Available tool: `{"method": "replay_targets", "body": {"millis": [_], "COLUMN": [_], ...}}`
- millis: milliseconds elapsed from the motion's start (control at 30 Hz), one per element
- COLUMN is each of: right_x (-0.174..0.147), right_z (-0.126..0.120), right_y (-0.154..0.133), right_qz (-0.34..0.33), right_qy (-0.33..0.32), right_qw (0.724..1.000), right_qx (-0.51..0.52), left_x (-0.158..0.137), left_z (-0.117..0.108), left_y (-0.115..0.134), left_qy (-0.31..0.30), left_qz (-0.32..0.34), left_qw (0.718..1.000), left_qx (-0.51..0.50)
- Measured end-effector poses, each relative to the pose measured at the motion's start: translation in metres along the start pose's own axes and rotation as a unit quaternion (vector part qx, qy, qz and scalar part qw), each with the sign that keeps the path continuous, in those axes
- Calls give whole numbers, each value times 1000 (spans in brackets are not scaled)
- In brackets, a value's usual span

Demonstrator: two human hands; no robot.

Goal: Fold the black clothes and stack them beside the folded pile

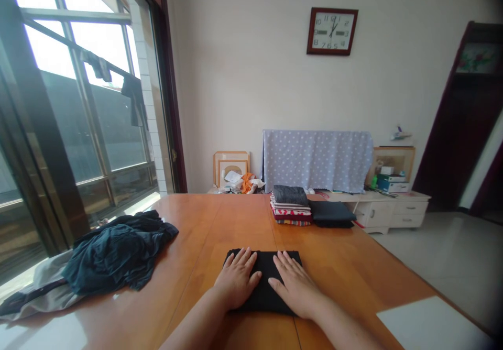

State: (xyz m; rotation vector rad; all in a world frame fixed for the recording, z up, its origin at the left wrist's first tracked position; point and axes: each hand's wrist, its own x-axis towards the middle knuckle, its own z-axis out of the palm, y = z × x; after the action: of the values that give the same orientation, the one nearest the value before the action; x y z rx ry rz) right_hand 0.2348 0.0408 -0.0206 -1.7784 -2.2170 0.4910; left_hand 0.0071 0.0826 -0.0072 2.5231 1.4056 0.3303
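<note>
A black folded garment [264,287] lies flat on the wooden table [188,297] in front of me. My left hand [239,277] rests palm down on its left part, with the fingers stretched out. On the right part lies my right hand [294,283], also flat, fingers spread and pointing away from me. Neither hand grips the cloth. What kind of garment it is cannot be made out from its folded shape.
A stack of folded clothes [291,206] and a folded dark garment [332,214] sit at the table's far side. Crumpled dark clothes [118,250] lie at the left by the window. A white sheet [432,324] is at the right edge. A low cabinet [401,214] stands behind.
</note>
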Motion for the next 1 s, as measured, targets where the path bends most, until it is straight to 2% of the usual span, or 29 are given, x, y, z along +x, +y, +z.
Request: {"method": "replay_targets", "body": {"millis": [133,200,300,367,467,600,700,833,1000], "right_x": [3,6,5,-1,-16,-38,-50,-57,-57], "right_z": [1,-1,-6,-8,-7,0,5,5,1], "right_y": [5,12,33,51,71,72,59,43,30], "right_qz": [-12,-16,18,59,94,110,119,103,137], "right_qy": [11,31,122,190,232,245,267,298,282], "right_qw": [999,995,973,950,933,938,940,941,945], "right_qx": [41,98,196,239,259,219,175,119,93], "left_x": [4,4,-4,-14,-29,-42,-48,-54,-57], "left_z": [3,2,-2,-6,-11,-9,0,10,7], "left_y": [-9,-17,-35,-48,-60,-55,-45,-38,-32], "left_qy": [15,51,142,182,197,185,177,188,184], "left_qz": [7,-6,-51,-92,-158,-188,-169,-144,-207], "left_qw": [999,994,974,963,952,947,958,971,959], "left_qx": [-50,-101,-168,-176,-173,-184,-150,-20,51]}}
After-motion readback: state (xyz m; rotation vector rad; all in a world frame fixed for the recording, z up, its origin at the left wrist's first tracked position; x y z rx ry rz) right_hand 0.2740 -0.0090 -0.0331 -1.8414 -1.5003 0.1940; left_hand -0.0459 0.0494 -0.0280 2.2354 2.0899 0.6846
